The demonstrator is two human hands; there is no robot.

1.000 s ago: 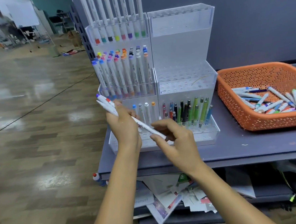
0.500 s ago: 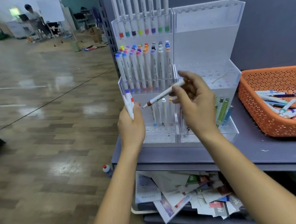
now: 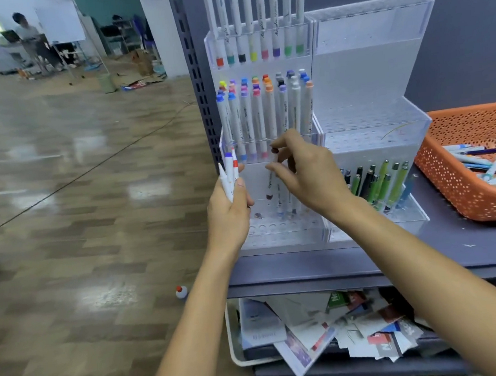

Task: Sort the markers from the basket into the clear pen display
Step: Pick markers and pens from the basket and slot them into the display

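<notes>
Thumb and forefinger of my right grip (image 3: pixel 307 172) pinch the dark-capped top of a slim white marker (image 3: pixel 270 180), held upright at the lowest left tier of the clear acrylic stepped pen display (image 3: pixel 374 120). My left grip (image 3: pixel 230 209), just beside, clenches a bundle of white markers (image 3: pixel 229 174), purple and red tips up. Loose markers (image 3: pixel 480 165) lie in the orange perforated plastic basket (image 3: pixel 458 185) on the grey bench (image 3: pixel 465 249), right of the display.

A white marker (image 3: pixel 270 187), dark brown capped I think, stands upright in the clear pen display's (image 3: pixel 370 70) lower left tier; other markers (image 3: pixel 473 158) lie in the orange basket (image 3: pixel 452 185).
</notes>
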